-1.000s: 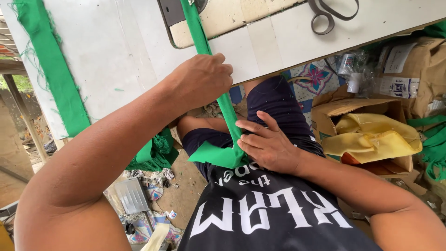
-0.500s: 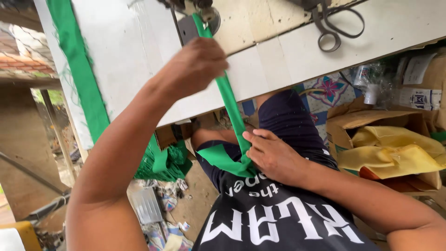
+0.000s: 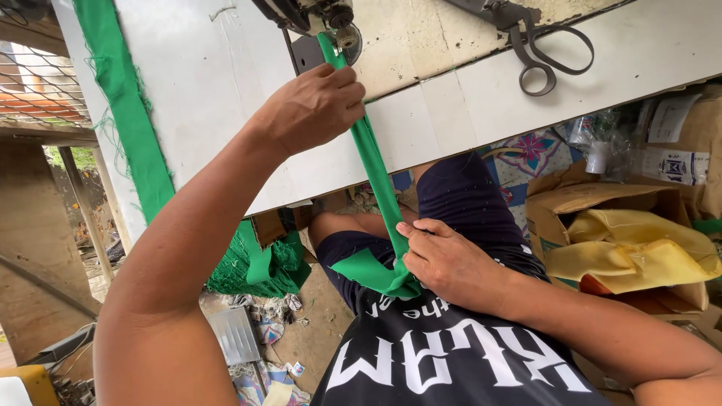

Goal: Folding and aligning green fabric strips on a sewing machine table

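Observation:
A long green fabric strip (image 3: pixel 374 169) runs from the sewing machine's presser foot (image 3: pixel 331 22) down over the white table's edge to my lap. My left hand (image 3: pixel 312 109) pinches the strip on the tabletop just below the machine. My right hand (image 3: pixel 444 263) grips the strip's lower end against my dark shirt, where the fabric folds into a loose flap (image 3: pixel 368 271). The strip is pulled taut between both hands.
Dark scissors (image 3: pixel 538 49) lie on the white table (image 3: pixel 226 90) to the right. Another green strip (image 3: pixel 124 113) hangs along the table's left edge, with green fabric (image 3: pixel 256 263) bunched below. A cardboard box with yellow cloth (image 3: pixel 632 252) stands at right. Scraps litter the floor.
The view has tilted upward, showing the machine's foot. My left hand has slid up the strip closer to the machine; my right hand stays on the lower end at my lap.

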